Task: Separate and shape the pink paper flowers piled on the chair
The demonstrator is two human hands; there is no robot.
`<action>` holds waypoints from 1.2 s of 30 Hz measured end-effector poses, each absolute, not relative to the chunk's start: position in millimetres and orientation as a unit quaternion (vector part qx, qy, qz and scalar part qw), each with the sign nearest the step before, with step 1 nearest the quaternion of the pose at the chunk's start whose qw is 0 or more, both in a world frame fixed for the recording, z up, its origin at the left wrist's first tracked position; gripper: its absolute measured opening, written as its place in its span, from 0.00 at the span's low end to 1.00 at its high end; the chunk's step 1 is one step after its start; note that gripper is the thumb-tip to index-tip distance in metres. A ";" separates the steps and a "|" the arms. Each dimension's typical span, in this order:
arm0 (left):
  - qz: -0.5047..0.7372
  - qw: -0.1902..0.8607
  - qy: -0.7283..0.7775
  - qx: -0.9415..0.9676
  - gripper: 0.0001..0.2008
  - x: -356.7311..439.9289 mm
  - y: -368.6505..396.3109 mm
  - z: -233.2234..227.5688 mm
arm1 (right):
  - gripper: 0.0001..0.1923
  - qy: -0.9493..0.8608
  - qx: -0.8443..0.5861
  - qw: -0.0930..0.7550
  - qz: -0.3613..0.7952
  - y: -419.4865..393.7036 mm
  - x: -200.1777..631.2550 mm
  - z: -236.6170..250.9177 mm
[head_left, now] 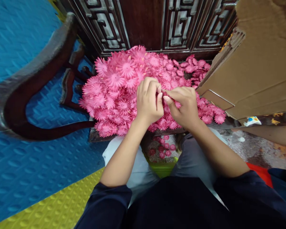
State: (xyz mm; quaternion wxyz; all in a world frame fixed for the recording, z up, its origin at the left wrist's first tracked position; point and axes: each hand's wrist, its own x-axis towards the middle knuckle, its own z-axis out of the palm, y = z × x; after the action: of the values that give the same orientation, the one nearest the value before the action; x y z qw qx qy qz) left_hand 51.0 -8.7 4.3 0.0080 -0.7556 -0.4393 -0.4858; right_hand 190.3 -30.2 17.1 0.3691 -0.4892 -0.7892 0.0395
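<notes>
A heap of pink artificial flowers (116,79), with many narrow petals, covers the dark wooden seat in front of me. Over its middle, my left hand (147,101) is closed with fingers curled and thumb pressed in. Close against it, my right hand (184,103) pinches with thumb and forefinger. Between the two sets of fingertips shows a small dark pink flower piece (165,93). It is mostly covered by the fingers, so its full shape is hidden.
A carved wooden panel (143,24) stands behind the heap and a curved armrest (35,79) at left. A cardboard box (257,60) stands at right, with a small white packet (252,121) below it. Several flowers (163,147) lie on the floor between my knees. Another person's arm (269,134) enters at right.
</notes>
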 end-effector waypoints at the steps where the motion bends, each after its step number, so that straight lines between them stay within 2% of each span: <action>1: -0.486 0.013 -0.441 -0.754 0.15 51.9 -8.7 3.2 | 0.18 -0.786 -0.487 0.376 0.054 -30.4 190.1 18.3; 8: -0.485 0.057 -0.449 -0.749 0.14 54.9 -9.8 -0.9 | 0.20 -0.717 -0.459 0.460 0.251 -28.6 187.8 26.9; 14: -0.493 0.081 -0.438 -0.747 0.12 59.0 -14.2 -2.5 | 0.14 -0.552 -0.466 0.532 0.442 -20.7 186.3 19.3; 18: -0.467 0.092 -0.443 -0.760 0.11 62.2 -16.9 -3.1 | 0.12 -0.468 -0.445 0.538 0.542 -17.1 185.2 14.9; 23: -0.418 0.083 -0.474 -0.770 0.07 59.8 -16.1 0.0 | 0.14 -0.515 -0.466 0.542 0.473 -15.8 188.5 15.5; 28: -0.412 0.055 -0.470 -0.779 0.09 56.9 -14.6 0.5 | 0.17 -0.550 -0.484 0.534 0.422 -14.4 192.7 17.5; 36: -0.447 0.025 -0.485 -0.751 0.12 56.8 -11.2 -2.8 | 0.13 -0.613 -0.499 0.510 0.339 -15.7 192.9 19.7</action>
State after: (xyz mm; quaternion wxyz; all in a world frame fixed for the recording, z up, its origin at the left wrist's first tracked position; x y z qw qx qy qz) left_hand 56.8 -11.2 -2.8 0.0252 -0.7511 -0.4851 -0.4471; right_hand 192.9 -15.7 19.7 0.5100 -0.4985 -0.6134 0.3394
